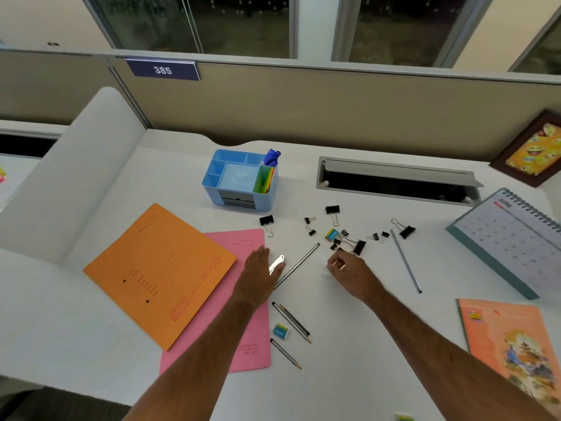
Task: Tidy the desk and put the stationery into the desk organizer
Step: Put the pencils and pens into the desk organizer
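Note:
The blue desk organizer (212,180) stands at mid-desk with blue pens (271,157) and coloured sticky notes (264,180) in it. Black binder clips (359,247) lie scattered in front of it, around a small yellow-blue eraser (331,234). My right hand (349,271) is at the near edge of the clip cluster, fingers pinched on something small and pale; I cannot tell what. My left hand (261,268) lies flat with fingers together on the pink folder (252,338), its fingertips beside a small silver metal item (277,264). Pencils (299,264) (291,322) lie nearby.
An orange folder (158,275) overlaps the pink one at left. A blue eraser (280,331) and another pencil (285,354) lie near the front. A grey pencil (405,259), desk calendar (510,238), orange notebook (513,344), open cable tray (394,183) and framed picture (531,150) are at right.

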{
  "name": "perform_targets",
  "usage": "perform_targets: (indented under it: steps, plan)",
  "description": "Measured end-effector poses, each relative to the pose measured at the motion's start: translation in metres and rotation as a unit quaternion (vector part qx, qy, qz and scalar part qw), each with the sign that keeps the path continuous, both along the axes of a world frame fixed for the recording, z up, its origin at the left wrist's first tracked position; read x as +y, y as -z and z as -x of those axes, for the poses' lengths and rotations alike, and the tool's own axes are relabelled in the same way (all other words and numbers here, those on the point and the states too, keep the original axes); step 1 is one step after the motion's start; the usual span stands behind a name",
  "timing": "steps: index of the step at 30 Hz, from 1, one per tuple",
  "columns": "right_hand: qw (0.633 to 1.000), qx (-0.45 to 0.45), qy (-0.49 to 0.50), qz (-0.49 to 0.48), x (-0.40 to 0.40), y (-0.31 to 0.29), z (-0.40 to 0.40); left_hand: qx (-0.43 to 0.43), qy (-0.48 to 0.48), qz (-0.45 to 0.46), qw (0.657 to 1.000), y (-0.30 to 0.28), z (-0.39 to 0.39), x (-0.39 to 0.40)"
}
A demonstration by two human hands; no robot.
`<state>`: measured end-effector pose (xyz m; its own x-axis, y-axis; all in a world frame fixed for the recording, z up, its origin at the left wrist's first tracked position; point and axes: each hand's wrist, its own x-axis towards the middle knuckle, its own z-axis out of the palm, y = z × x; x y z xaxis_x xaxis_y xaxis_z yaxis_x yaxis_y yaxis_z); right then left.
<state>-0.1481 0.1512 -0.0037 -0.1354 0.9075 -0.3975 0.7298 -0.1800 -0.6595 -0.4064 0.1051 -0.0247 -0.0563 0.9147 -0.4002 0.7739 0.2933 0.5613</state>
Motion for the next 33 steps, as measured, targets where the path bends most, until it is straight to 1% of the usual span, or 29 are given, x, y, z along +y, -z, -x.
perform_targets:
  steps: [3, 7, 16, 20, 25, 33]
  plan:
    - [0.999, -0.023, -0.023, 0.017, -0.020, 0.002, -0.008, 0.001, 0.004, -0.008, 1.000, 0.000, -0.003, -0.012]
    - [0.997, -0.031, -0.062, 0.022, -0.049, 0.006, -0.015, 0.011, 0.010, -0.031, 0.999, -0.001, -0.007, -0.030]
    - [0.992, -0.053, -0.116, -0.003, -0.092, 0.017, -0.001, -0.003, -0.033, -0.052, 0.998, 0.002, -0.008, -0.071]
    - [0.991, -0.055, -0.125, -0.003, -0.100, 0.020, 0.014, -0.013, -0.064, -0.038, 0.997, 0.003, -0.006, -0.085]
    - [0.988, -0.060, -0.142, -0.014, -0.105, 0.022, 0.039, -0.009, -0.080, -0.037, 0.996, 0.004, -0.004, -0.097]
    - [0.979, -0.122, -0.161, -0.037, -0.101, 0.019, 0.060, 0.004, -0.090, -0.064, 0.994, 0.000, -0.001, -0.104]
